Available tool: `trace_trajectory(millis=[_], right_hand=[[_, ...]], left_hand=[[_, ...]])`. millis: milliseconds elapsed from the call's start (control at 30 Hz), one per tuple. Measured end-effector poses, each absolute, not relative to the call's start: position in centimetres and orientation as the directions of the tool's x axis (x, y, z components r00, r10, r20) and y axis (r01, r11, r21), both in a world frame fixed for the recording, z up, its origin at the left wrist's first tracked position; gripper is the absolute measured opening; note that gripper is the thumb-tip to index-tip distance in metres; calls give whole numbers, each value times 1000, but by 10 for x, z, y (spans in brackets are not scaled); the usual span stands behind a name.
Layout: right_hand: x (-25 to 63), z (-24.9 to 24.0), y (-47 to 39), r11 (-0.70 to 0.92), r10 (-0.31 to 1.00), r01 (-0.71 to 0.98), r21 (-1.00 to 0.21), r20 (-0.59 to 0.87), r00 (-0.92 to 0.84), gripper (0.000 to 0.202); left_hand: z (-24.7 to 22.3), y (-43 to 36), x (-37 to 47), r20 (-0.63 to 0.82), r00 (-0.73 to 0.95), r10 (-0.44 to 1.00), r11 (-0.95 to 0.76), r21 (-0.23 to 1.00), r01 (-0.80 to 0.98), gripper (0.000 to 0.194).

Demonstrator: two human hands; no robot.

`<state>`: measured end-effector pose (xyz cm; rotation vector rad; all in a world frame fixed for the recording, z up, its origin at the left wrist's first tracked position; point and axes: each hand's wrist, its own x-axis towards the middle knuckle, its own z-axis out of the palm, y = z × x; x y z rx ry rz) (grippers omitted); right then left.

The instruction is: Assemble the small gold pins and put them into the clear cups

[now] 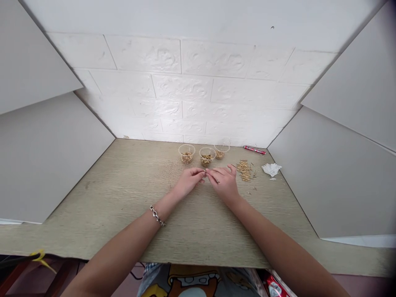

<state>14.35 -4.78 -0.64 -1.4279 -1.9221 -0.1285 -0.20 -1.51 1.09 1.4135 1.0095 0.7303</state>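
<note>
A wood-grain tabletop (108, 194) meets a white brick-patterned wall (198, 86) between pale grey side panels (46, 156).

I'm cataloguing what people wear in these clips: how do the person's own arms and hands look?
The left arm wears a silver-coloured chain-link bracelet at the wrist; the right arm shows none. No sleeves are in view, and the left hand and right hand are ungloved.

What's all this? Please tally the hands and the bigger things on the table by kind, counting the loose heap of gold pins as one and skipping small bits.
Bare hands (left hand, right hand): 2
Clear cups: 3
Heap of gold pins: 1
Red tube-like item: 1
Crumpled white wad: 1
Total: 8
</note>
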Motion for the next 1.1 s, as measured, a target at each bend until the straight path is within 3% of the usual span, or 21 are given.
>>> trace_trajectory(millis=[267,433,667,967,1100], right_hand=[[137,-2,-53,391,809,867,-309,564,-164,22],[141,-4,-49,356,837,850,-389,537,-104,19],[146,-8,-42,423,855,768,-481,493,-162,14],[143,-2,-46,466,842,701,-541,514,-163,11],[155,24,-39,484,766,720,-497,638,-74,18]], left_hand=[[3,-11,-4,-166,435,885,180,984,8,29],[4,-11,-5,-184,494,850,173,983,68,28],[7,-10,-7,-199,529,825,159,980,120,26],[9,-10,-9,-246,576,780,232,968,100,26],[6,-8,-9,-259,555,790,241,965,107,27]])
